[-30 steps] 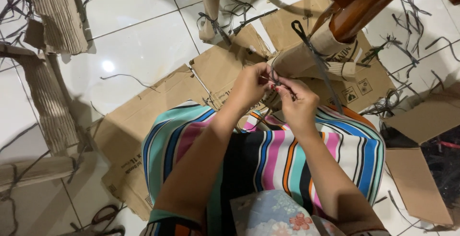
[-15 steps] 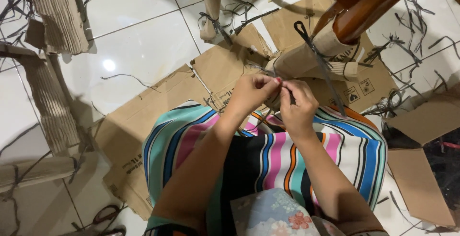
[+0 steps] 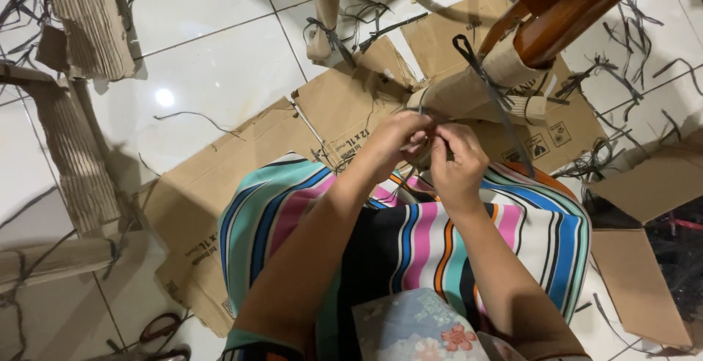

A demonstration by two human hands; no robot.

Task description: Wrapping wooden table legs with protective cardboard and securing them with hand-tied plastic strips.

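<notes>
Left hand: the left hand (image 3: 395, 141) is curling its fingers together, pinching a thin dark strap (image 3: 489, 90) against a cardboard wrap (image 3: 469, 90).
Right hand: the right hand (image 3: 458, 163) is touching the left, its fingers pressing together on the same spot; what they are pinching is hidden.
Strap: it is running up and beyond both hands, looping over the wrap.
Wrap: it is sitting just above the hands, covering a wooden chair leg (image 3: 564, 24).
Below the hands: a striped skirt (image 3: 410, 244) is lying over flattened cardboard (image 3: 242, 178) on the tile floor (image 3: 205, 61).
</notes>
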